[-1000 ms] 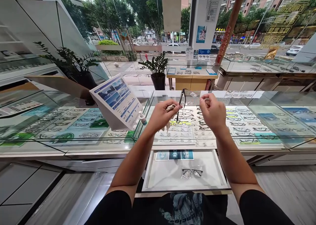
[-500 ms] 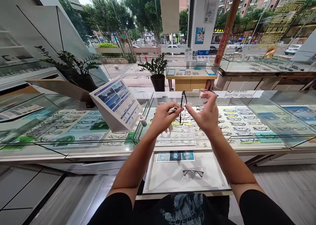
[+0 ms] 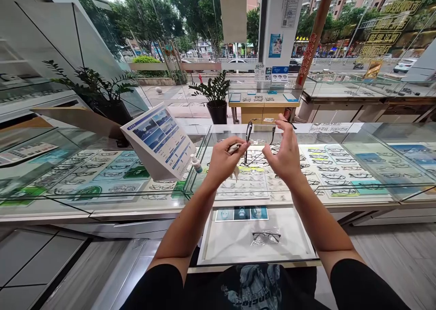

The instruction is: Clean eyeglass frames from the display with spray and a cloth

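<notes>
Raised over the glass counter, a pair of dark-framed eyeglasses (image 3: 250, 130) is tilted on edge, its front towards the left. My left hand (image 3: 223, 161) pinches the frame, with a pale crumpled cloth (image 3: 235, 173) tucked in the same fingers. To the right, my right hand (image 3: 285, 155) has its thumb and fingers apart around the temple arms. One temple tip shows beyond its raised fingertips; whether the fingers touch it I cannot tell. Below the hands, another pair of glasses (image 3: 266, 238) lies in a clear wrapper in a white tray (image 3: 231, 251).
A small dropper-type bottle (image 3: 196, 164) stands left of my left hand, beside a standing desk calendar (image 3: 160, 140). Rows of eyeglasses fill the glass display case (image 3: 340, 176). A potted plant (image 3: 217, 96) stands behind the counter. A picture strip (image 3: 241, 214) lies along the tray's back.
The eyeglasses have turned and shifted slightly left, so a second temple arm now shows between the hands. My right hand's fingers have straightened upward and its thumb has moved away from the frame.
</notes>
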Demonstrator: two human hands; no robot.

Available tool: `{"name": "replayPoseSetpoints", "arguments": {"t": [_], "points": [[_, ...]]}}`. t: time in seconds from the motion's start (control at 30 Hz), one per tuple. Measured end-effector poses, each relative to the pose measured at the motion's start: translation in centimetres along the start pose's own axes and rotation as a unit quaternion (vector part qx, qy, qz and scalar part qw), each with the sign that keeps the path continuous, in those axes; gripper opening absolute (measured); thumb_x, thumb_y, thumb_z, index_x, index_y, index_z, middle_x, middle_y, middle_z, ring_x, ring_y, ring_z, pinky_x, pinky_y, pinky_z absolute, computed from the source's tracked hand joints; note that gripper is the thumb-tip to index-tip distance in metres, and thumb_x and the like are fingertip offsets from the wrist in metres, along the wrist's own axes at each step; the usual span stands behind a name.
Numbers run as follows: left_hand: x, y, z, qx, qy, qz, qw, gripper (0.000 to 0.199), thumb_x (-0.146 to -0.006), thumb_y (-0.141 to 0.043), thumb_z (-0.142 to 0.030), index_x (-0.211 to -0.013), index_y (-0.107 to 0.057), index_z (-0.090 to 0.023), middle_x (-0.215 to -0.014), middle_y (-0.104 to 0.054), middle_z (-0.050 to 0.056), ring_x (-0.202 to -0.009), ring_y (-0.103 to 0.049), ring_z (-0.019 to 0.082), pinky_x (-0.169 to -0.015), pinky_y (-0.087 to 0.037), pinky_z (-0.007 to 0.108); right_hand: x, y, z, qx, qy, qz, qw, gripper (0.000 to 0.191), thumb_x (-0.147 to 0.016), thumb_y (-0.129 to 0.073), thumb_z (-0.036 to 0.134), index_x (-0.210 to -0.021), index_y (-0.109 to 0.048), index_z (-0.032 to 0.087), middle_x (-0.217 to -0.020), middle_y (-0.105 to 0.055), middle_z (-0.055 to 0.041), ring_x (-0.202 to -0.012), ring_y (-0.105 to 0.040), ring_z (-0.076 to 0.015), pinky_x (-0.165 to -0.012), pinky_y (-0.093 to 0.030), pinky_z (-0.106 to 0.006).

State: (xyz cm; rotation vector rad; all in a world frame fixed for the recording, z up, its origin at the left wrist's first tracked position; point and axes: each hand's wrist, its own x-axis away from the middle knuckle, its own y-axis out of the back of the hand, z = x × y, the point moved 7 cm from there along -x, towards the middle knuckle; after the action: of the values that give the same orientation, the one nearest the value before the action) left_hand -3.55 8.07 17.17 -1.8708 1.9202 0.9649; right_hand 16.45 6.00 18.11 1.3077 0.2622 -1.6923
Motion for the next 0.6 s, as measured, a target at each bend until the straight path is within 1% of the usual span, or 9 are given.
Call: {"name": "replayPoseSetpoints", "arguments": {"t": [0.1,0.23,0.33,0.47,0.53,0.6], "points": [[0.0,0.5,-0.1,0.011,-0.016,-0.024,1.000,0.030,-0.097,-0.079,-0.048,-0.089,-0.080,-0.020,-0.080,-0.076,0.004,-0.074,-0.067,0.018,-0.065,-0.047,0.029,-0.1,-0.2,-0.1,0.030,0.007,0.018,0.999,0.067,-0.086,-0.058,0.011,-0.150,-0.043,0.026,-0.162,-0.055,-0.0181,-0.159,-0.047,-0.0381,-0.130,-0.039,-0.067],[0.1,1.3,-0.6,0.021,-0.052,-0.090,0.994,0.028,-0.095,-0.083,-0.048,-0.091,-0.082,-0.021,-0.082,-0.078,0.004,-0.070,-0.066,0.016,-0.061,-0.046,0.027,0.0,-0.8,-1.1,0.074,-0.028,0.065,0.995,0.062,-0.087,-0.054,0.014,-0.147,-0.049,0.025,-0.169,-0.049,-0.0184,-0.161,-0.042,-0.0408,-0.130,-0.034,-0.074],[0.3,1.8,-0.7,0.036,-0.075,-0.148,0.985,0.026,-0.097,-0.082,-0.047,-0.092,-0.082,-0.021,-0.088,-0.082,0.005,-0.073,-0.070,0.016,-0.063,-0.049,0.027,0.2,-1.2,-2.1,0.092,-0.065,0.101,0.988,0.057,-0.090,-0.054,0.019,-0.147,-0.051,0.023,-0.171,-0.048,-0.0189,-0.161,-0.040,-0.0417,-0.130,-0.033,-0.074],[0.6,2.4,-0.7,0.054,-0.103,-0.203,0.972,0.021,-0.100,-0.080,-0.041,-0.093,-0.080,-0.021,-0.093,-0.084,0.006,-0.082,-0.077,0.017,-0.070,-0.054,0.027,0.4,-1.8,-2.9,0.108,-0.096,0.139,0.980,0.055,-0.092,-0.056,0.025,-0.146,-0.054,0.020,-0.172,-0.049,-0.0184,-0.161,-0.040,-0.0422,-0.132,-0.031,-0.071],[0.7,2.6,-0.7,0.055,-0.113,-0.214,0.969,0.020,-0.100,-0.080,-0.040,-0.094,-0.080,-0.021,-0.094,-0.084,0.005,-0.082,-0.076,0.016,-0.070,-0.055,0.027,0.5,-2.0,-3.0,0.109,-0.096,0.146,0.979,0.055,-0.092,-0.056,0.026,-0.147,-0.055,0.020,-0.171,-0.050,-0.0174,-0.161,-0.040,-0.0417,-0.133,-0.030,-0.071],[0.5,2.6,-0.7,0.048,-0.111,-0.197,0.973,0.022,-0.099,-0.081,-0.043,-0.094,-0.081,-0.021,-0.092,-0.083,0.005,-0.079,-0.075,0.016,-0.068,-0.054,0.027,0.4,-2.0,-2.9,0.110,-0.088,0.140,0.980,0.055,-0.093,-0.057,0.027,-0.147,-0.056,0.020,-0.170,-0.051,-0.0177,-0.161,-0.040,-0.0415,-0.133,-0.030,-0.071]]}}
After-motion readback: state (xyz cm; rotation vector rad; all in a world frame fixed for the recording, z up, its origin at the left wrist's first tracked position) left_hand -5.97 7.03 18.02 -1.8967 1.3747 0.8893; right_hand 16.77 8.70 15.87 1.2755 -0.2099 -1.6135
